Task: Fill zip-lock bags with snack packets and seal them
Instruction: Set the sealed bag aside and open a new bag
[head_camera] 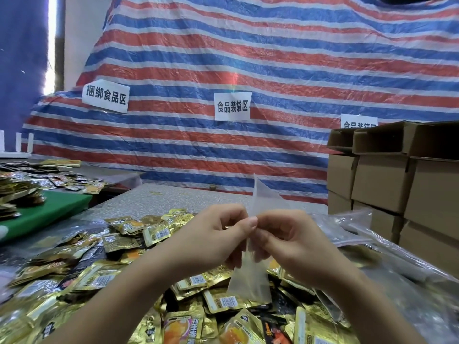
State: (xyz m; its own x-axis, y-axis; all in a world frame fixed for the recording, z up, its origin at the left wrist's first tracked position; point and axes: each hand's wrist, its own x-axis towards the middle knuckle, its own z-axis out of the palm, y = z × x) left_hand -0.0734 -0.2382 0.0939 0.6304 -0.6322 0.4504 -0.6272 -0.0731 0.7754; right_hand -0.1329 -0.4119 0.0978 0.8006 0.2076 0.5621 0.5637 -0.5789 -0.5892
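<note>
A red, white and blue striped tarp [248,70] hung behind the grey desk [159,199], with paper signs stuck to it. Above the desk, the left hand [213,234] and right hand [293,242] met, each grip pinching the edge of an empty translucent zip-lock bag [250,276] held upright between them, seemingly to part its mouth. The film looked slick, so the fingertips could slip, or pinch both layers together and leave it shut. Directly below lay a heap of gold snack packets [218,301] that would swallow a dropped bag. Stacked cardboard boxes [387,180] crowded the right and a green mat [49,209] the left; bare desk beyond the heap offered working room.
</note>
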